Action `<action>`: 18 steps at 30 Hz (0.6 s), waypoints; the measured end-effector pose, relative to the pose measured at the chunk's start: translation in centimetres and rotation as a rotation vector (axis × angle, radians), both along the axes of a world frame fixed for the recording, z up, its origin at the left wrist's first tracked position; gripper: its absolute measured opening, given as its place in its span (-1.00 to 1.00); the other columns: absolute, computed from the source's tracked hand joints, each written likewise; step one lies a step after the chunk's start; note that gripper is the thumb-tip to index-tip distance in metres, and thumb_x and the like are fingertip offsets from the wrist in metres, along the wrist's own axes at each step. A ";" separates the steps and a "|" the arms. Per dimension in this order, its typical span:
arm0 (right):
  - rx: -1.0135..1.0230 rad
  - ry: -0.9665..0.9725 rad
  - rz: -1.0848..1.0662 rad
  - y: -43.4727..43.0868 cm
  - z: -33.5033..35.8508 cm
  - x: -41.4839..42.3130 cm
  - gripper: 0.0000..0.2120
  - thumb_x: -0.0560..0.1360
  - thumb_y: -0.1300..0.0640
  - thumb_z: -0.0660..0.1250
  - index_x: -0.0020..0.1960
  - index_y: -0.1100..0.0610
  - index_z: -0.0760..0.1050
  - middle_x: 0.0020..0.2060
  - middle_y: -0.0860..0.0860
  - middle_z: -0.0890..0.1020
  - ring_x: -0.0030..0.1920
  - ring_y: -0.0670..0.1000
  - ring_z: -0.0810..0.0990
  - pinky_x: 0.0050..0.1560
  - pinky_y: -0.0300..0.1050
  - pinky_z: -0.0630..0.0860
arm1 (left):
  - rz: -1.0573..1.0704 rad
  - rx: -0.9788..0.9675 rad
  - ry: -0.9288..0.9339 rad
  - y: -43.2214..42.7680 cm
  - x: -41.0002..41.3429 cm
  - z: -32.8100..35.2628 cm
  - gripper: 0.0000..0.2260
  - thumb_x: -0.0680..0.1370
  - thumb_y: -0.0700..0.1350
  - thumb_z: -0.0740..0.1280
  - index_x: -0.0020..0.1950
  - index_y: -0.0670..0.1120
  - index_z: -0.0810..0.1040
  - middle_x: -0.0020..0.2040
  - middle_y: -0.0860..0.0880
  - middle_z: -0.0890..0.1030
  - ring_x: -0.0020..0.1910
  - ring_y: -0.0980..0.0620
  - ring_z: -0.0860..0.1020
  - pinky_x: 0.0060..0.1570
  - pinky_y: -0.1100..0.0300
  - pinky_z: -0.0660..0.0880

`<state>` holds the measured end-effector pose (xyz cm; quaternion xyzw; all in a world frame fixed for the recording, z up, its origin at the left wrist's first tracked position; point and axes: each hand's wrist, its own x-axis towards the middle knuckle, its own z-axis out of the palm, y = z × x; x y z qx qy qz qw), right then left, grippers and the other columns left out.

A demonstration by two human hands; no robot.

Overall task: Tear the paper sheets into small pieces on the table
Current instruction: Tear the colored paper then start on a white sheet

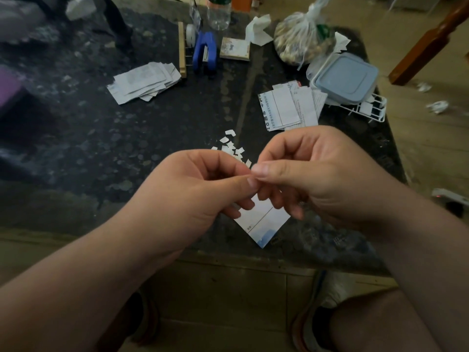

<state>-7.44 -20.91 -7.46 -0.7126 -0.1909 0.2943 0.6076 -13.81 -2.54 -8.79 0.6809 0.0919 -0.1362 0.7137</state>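
Note:
A white paper sheet (pixel 261 222) with a printed line and a blue corner hangs below my two hands over the near edge of the dark table (pixel 127 153). My left hand (pixel 193 191) and my right hand (pixel 312 174) meet thumb to thumb and both pinch the sheet's top edge, which their fingers hide. Just beyond the hands lies a small heap of torn white pieces (pixel 232 148). One stack of paper sheets (pixel 144 82) lies at the far left, another stack of printed sheets (pixel 289 107) at the right.
At the back stand a blue stapler (pixel 204 50), a clear bottle (pixel 218 13), a notepad (pixel 234 49), a tied plastic bag (pixel 302 41) and a lidded container (pixel 345 77) on a white wire rack (pixel 373 110). Crumpled paper (pixel 437 106) lies on the floor.

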 end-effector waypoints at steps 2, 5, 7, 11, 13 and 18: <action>-0.014 0.040 0.008 0.5 -0.1 0.2 -0.88 0.52 0.22 0.42 -0.19 0.19 0.64 -0.32 0.13 0.68 -0.39 -0.01 0.59 -0.51 -0.22 0.46 | 0.016 0.011 -0.008 0.4 0.0 -0.2 -0.83 0.33 -0.05 0.48 -0.19 -0.13 0.71 -0.21 -0.15 0.73 -0.25 -0.02 0.66 -0.23 0.13 0.56; -0.026 0.104 0.013 1.4 -0.5 0.7 -0.89 0.52 0.21 0.39 -0.15 0.22 0.61 -0.33 0.12 0.65 -0.37 0.02 0.58 -0.43 -0.19 0.51 | 0.044 -0.018 0.002 1.1 -0.1 -0.2 -0.83 0.31 -0.06 0.48 -0.21 -0.14 0.71 -0.22 -0.14 0.73 -0.26 -0.01 0.66 -0.26 0.16 0.58; -0.030 0.134 0.023 2.1 -0.9 0.9 -0.87 0.56 0.22 0.37 -0.15 0.21 0.61 -0.33 0.10 0.64 -0.37 0.01 0.57 -0.38 -0.17 0.53 | 0.066 -0.009 0.016 1.6 -0.1 -0.3 -0.82 0.32 -0.06 0.49 -0.19 -0.16 0.71 -0.21 -0.16 0.72 -0.27 -0.02 0.65 -0.27 0.18 0.59; -0.015 0.215 0.003 3.5 -1.5 1.4 -0.88 0.57 0.23 0.35 -0.13 0.23 0.59 -0.31 0.10 0.63 -0.34 0.05 0.60 -0.29 -0.11 0.58 | 0.138 -0.008 0.063 2.5 0.2 -1.0 -0.91 0.47 -0.18 0.48 -0.13 -0.21 0.69 -0.23 -0.20 0.69 -0.27 -0.03 0.64 -0.30 0.20 0.56; 0.019 0.266 -0.015 4.0 -1.8 1.8 -0.91 0.56 0.26 0.35 -0.09 0.26 0.60 -0.27 0.14 0.63 -0.30 0.05 0.60 -0.26 -0.09 0.59 | 0.169 -0.030 0.090 2.9 0.5 -1.2 -0.93 0.50 -0.20 0.46 -0.13 -0.20 0.68 -0.25 -0.15 0.69 -0.28 -0.01 0.64 -0.31 0.21 0.56; 0.050 0.284 -0.013 4.6 -2.5 2.6 -0.92 0.46 0.25 0.42 -0.09 0.26 0.63 -0.25 0.14 0.65 -0.29 0.00 0.63 -0.25 -0.12 0.63 | 0.169 -0.098 0.153 3.7 1.6 -1.7 -0.95 0.53 -0.21 0.43 -0.09 -0.19 0.66 -0.21 -0.13 0.70 -0.25 0.00 0.62 -0.29 0.19 0.55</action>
